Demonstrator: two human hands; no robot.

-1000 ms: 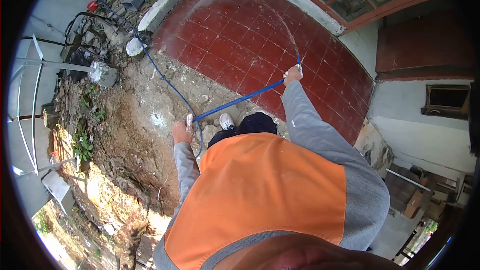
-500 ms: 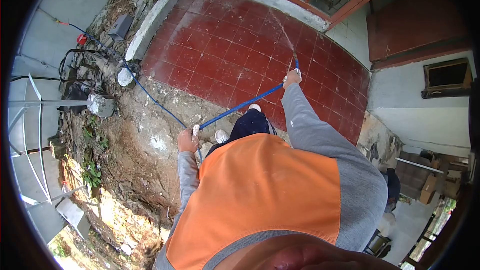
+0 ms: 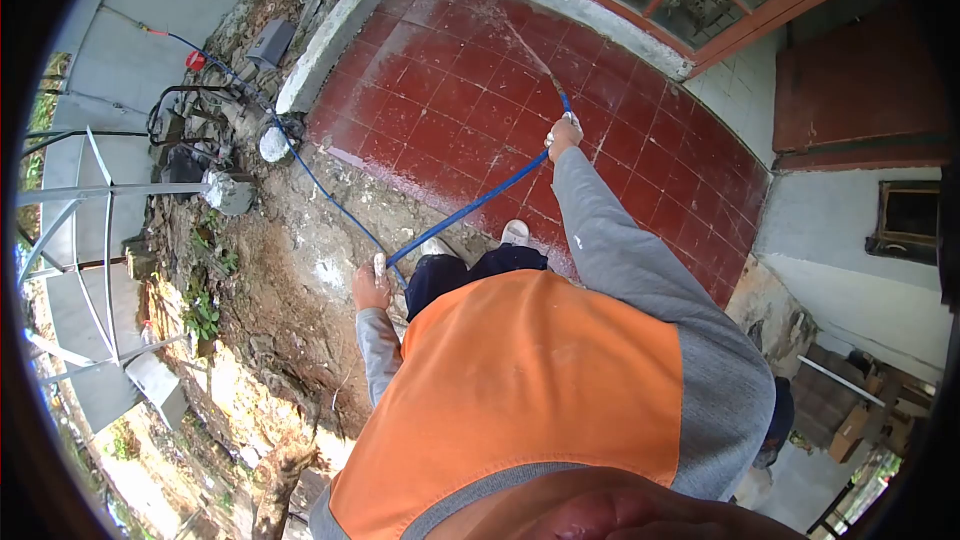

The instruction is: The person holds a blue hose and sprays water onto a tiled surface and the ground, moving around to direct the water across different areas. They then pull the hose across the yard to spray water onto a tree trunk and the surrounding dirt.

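Observation:
A blue hose (image 3: 470,208) stretches between my two hands. Near its outlet end, my right hand (image 3: 564,134) is closed round it, out over the red tiled floor (image 3: 470,100). From the tip beyond that hand a thin jet of water (image 3: 525,45) runs toward the far wall. Lower and to the left, my left hand (image 3: 371,283) grips the hose over the bare ground. From there a further length of hose goes up and left toward the wall. The tiles look wet, with whitish patches at the far left and along the near edge.
A low white kerb (image 3: 340,25) borders the tiles on the left. Rubble, a grey box (image 3: 270,44) and a white-topped post stub (image 3: 274,145) lie beyond it. Wood-framed glass panes (image 3: 690,0) stand at the back. A metal frame (image 3: 108,240) is at far left.
My right hand has moved left with the hose end, and the water jet lands further left. My left hand still holds the hose. The view has shifted slightly and my feet have changed position.

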